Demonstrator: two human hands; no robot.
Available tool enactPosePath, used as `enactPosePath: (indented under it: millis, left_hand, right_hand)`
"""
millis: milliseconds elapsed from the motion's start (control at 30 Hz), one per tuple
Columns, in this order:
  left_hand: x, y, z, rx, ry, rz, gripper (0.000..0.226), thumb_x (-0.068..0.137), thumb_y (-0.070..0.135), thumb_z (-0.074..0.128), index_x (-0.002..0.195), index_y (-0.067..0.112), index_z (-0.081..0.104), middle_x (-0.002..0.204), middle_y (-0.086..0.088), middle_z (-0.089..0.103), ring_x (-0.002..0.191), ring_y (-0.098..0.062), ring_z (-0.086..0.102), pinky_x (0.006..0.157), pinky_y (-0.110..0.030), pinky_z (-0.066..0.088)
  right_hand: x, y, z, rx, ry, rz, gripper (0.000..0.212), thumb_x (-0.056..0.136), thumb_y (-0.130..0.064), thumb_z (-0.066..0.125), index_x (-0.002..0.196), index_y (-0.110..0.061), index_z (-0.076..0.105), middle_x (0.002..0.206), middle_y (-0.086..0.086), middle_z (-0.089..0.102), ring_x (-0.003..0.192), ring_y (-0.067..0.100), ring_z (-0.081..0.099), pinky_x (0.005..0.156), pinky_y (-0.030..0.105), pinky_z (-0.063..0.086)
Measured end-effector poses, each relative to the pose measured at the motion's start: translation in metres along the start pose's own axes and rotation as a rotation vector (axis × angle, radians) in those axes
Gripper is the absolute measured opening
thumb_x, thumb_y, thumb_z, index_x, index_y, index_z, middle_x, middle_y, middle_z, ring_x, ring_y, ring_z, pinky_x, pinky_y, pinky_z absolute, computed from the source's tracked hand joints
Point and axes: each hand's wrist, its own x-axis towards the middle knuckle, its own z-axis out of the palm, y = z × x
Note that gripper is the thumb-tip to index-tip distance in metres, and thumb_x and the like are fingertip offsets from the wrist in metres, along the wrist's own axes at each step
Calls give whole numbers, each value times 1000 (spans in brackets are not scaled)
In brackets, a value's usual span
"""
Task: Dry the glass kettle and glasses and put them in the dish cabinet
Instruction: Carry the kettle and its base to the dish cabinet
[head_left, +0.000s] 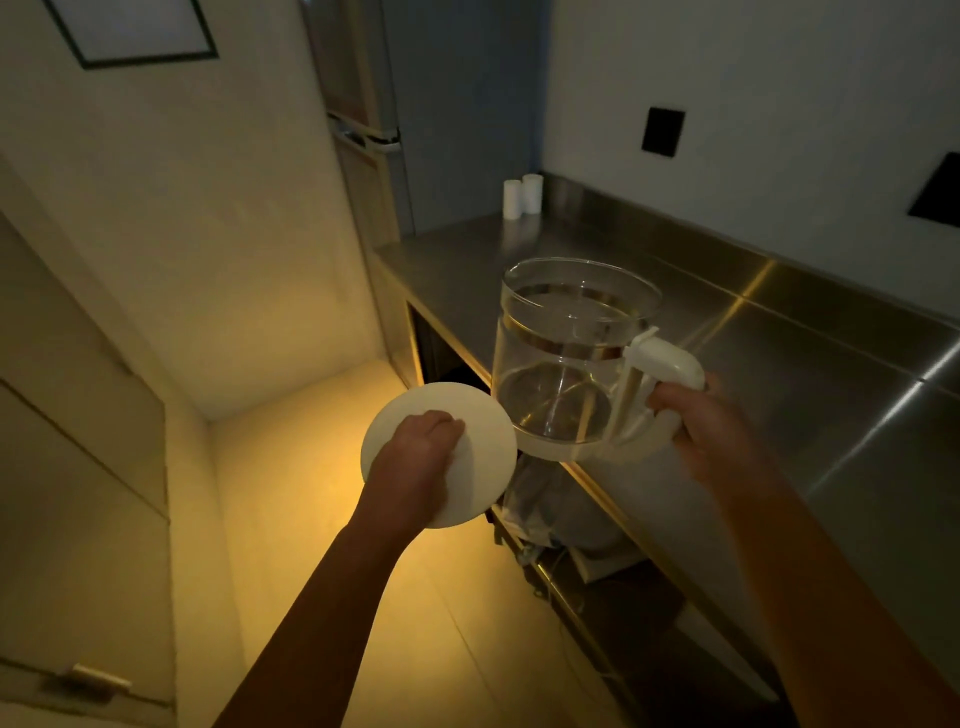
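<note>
— While the right hand (696, 431) sits at centre right of the frame, what does its grip hold?
— Its grip is closed round the white handle (670, 364) of the glass kettle (566, 353). The kettle is upright, uncovered, and held in the air at the front edge of the steel worktop (805, 374).
— And the left hand (415, 457)?
— Grip closed on a round white lid (488, 441), just left of the kettle's base, above the floor (311, 519). Two white cylinders (522, 195) stand at the worktop's far end.
</note>
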Motion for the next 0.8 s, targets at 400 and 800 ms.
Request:
enactPosePath:
  millis: [400,800]
  left_hand:
    - [133,-79,-3,128,-69,-31,58,84,19,62,138,17,41,141,0,41,124,-20,38,100,-34,37]
    - [284,-163,-9,194,-115,-99,54,86,27,62,136,19,43,139,1,44,123,-19,40,100,-33,40]
  right_hand:
    - [132,1,97,-60,-57,-2,42,81,4,56,119,-13,48,98,7,56,88,17,57,68,26,48]
    - [284,-12,203,-31,-97,27,42,78,9,55,111,-17,51,90,3,56,81,15,57,60,26,45]
